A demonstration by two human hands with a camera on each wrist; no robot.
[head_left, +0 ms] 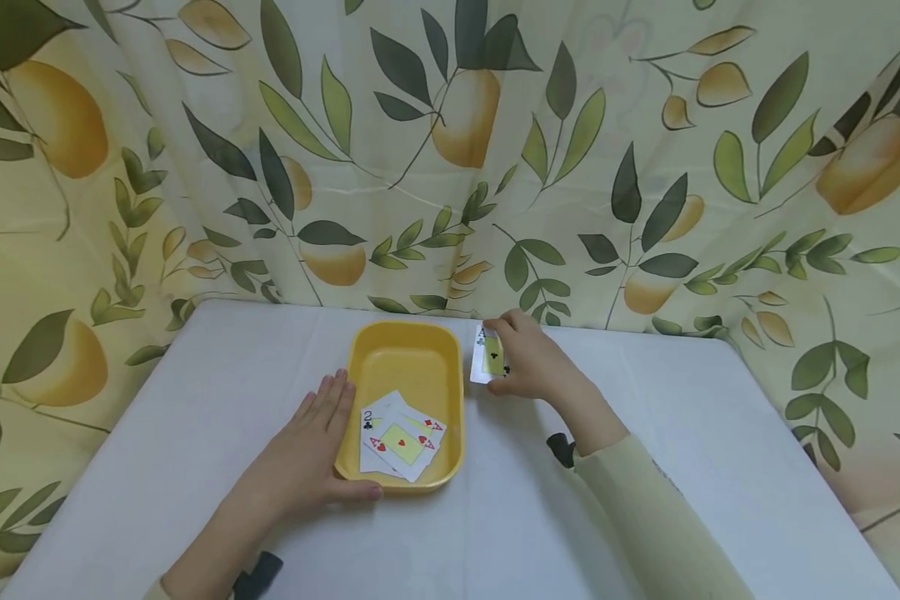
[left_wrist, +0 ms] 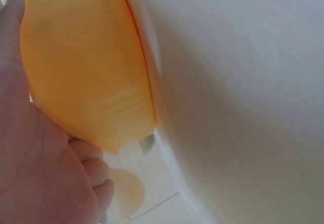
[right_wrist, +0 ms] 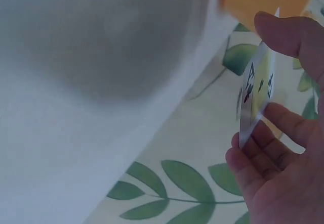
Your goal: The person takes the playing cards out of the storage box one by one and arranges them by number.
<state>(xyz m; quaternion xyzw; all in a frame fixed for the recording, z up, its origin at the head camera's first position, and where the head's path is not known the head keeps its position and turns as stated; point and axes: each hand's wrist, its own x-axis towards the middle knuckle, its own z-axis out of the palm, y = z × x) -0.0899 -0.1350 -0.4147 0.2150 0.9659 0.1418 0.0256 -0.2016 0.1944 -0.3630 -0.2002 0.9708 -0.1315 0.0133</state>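
Note:
A yellow plastic tray (head_left: 408,332) stands on the white table. My left hand (head_left: 300,454) lies along its left side, fingers straight at the rim and thumb stretched toward the front corner; in the left wrist view the palm is beside the tray's outer wall (left_wrist: 86,67). Several playing cards (head_left: 402,442) lie overlapping face up in the tray's near half, the ace of hearts on top and a two of clubs partly covered. Just right of the tray, my right hand (head_left: 528,358) holds an ace of clubs (head_left: 487,360) between thumb and fingers by its opposite edges (right_wrist: 257,90).
The white-covered table (head_left: 645,500) extends on both sides of the tray. Behind its far edge hangs a curtain (head_left: 420,167) printed with fruit and leaves. A dark wrist device (head_left: 561,450) sits under the right sleeve (head_left: 645,508), another (head_left: 258,575) at the left wrist.

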